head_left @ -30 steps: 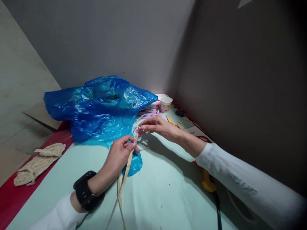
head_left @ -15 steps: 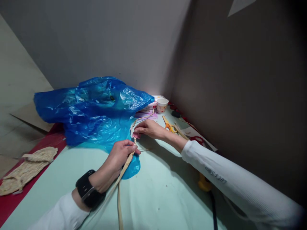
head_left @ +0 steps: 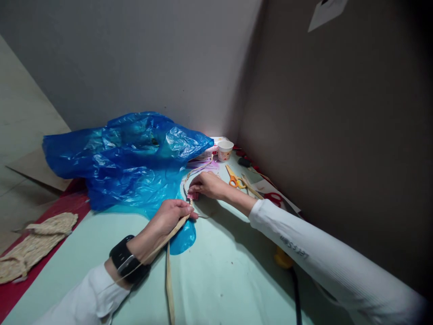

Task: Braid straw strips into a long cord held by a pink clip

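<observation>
- We have our left hand over the middle of the worktop, thumb and fingers pinching a pale plaited cord near its loose strands.
- Our right hand is just beyond, its fingers pressed together on a small pink piece on the cord; their exact grip is partly hidden from us.
- From there we see the cord curve away toward the worktop's far edge, its tip near a patterned cup.
- We count 2 pale strands trailing toward the near edge: 1 crosses the black wristband on our left wrist, the other runs down the worktop.
- A crumpled blue plastic bag covers the far left corner, and a flap of it lies under our left hand.
- Toward the far right corner we find the cup, then orange-handled scissors and a red-handled tool nearer the right edge.
- Beneath our right sleeve a yellow tool shows only in part, with a black cable running to the near edge.
- Along the left edge, on a red covering, we see a woven straw piece.
</observation>
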`<state>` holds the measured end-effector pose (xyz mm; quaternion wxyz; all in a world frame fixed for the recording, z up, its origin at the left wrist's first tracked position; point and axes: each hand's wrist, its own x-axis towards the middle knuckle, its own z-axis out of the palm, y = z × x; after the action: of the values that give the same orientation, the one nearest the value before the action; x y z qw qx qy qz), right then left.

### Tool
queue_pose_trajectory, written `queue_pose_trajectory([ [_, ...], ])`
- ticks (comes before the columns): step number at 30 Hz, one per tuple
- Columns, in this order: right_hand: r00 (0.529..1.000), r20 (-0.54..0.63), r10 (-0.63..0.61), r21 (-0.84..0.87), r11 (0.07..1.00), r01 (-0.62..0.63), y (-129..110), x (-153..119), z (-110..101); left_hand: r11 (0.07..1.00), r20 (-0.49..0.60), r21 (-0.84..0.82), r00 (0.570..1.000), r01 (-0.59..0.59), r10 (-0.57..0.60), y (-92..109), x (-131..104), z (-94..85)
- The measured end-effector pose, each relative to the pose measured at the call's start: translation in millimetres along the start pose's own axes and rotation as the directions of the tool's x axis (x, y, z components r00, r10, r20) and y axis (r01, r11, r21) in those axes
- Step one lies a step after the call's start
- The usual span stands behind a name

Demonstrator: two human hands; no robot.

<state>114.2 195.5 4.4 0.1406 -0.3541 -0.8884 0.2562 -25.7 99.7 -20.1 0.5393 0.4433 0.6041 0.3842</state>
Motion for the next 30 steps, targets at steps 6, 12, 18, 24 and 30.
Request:
queue_pose_trajectory([
  [6,0.99,-0.102,0.095,-0.061,0.993,-0.101,-5.5,-26.3,9.5,0.999,0.021,0.016,0.999,0.029,-0.029,4.1,-5.3,1.3],
  [12,0.978,-0.137,0.158,-0.111,0.979,-0.174,-33.6,-72.9,29.7,1.0,0.064,0.002,0.998,-0.026,0.026,1.6,-2.7,-5.0],
  [18,0.96,-0.178,0.216,-0.137,0.961,-0.241,-48.9,-83.9,54.6,0.999,0.141,-0.004,0.989,-0.044,0.044,-5.0,4.9,-9.9],
  [24,0.938,-0.224,0.266,-0.118,0.948,-0.297,-47.5,-84.7,53.1,0.999,0.184,0.025,0.983,-0.024,0.019,-14.1,15.0,-14.2],
  [30,0.958,-0.227,0.177,-0.164,0.962,-0.217,-45.5,-90.5,49.7,0.995,0.198,0.101,0.98,-0.02,0.0,-13.6,14.4,-15.4],
])
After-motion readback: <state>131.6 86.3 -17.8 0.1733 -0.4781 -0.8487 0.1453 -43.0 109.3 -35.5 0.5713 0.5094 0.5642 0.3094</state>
